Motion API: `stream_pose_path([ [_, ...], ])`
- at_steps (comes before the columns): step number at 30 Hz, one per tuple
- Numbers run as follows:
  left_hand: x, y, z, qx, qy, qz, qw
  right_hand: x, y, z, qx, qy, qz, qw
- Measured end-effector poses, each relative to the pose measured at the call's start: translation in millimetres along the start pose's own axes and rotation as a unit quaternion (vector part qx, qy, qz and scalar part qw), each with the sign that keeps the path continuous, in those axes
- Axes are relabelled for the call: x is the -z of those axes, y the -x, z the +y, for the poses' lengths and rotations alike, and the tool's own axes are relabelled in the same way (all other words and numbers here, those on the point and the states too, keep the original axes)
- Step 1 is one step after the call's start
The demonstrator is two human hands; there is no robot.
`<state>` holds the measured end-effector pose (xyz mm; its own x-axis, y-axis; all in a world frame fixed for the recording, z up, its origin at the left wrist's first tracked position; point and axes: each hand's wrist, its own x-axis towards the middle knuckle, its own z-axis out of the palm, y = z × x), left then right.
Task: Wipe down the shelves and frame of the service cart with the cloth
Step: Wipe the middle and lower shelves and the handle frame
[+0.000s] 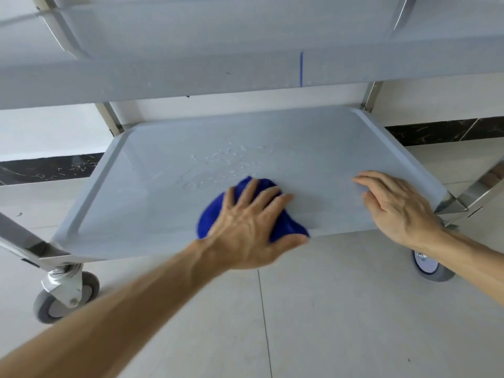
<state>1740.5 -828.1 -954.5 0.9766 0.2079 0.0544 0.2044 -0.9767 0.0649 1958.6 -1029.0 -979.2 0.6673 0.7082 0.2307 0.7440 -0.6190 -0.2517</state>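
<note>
Pressing down on a bunched blue cloth [283, 227], the person's left hand [251, 227] lies flat with fingers spread and straight, palm over most of the fabric. The cloth sits on the cart's bottom shelf [141, 192], at its near edge and about midway along it. Its crumpled mass runs roughly from the near-right edge up toward the far left, with one lobe poking out past the fingertips and another beside the thumb at the shelf's lip.

Just beyond the cloth, a patch of water droplets [226, 162] glistens on the grey plastic. To the right, apart from the cloth, the right hand [395, 205] rests on the same shelf near its right end, fingers loosely bent and holding nothing.

The shelf's long axis runs left to right, slightly tilted in this view. Steel frame posts [371, 95] rise at its corners to the shelf above [163, 83], which bears a thin blue mark [301, 69]. Grey caster wheels [65, 298] stand on the pale tiled floor [327, 323].
</note>
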Motion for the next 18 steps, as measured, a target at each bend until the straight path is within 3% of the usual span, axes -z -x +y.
stream_pose_path([
  [2,3,-9,16,-0.001,0.076,0.007,0.997,1,1,1,0.0,-0.007,0.001,1.0],
  [5,-1,6,10,0.03,-0.005,0.048,0.998,1,2,1,-0.009,-0.004,0.0,1.0],
  [7,-7,13,5,0.059,-0.035,0.013,0.998,0,1,-1,-0.014,0.003,-0.001,1.0],
  [9,-13,5,5,0.069,0.004,-0.013,0.998,-2,1,-4,-0.013,0.006,0.006,1.0],
  [13,-22,-56,19,0.054,0.053,-0.015,0.997,-3,1,-4,-0.002,0.007,0.023,1.0],
  [18,-25,-137,19,0.012,0.015,-0.006,1.0,-2,2,-2,0.011,0.005,0.025,1.0],
])
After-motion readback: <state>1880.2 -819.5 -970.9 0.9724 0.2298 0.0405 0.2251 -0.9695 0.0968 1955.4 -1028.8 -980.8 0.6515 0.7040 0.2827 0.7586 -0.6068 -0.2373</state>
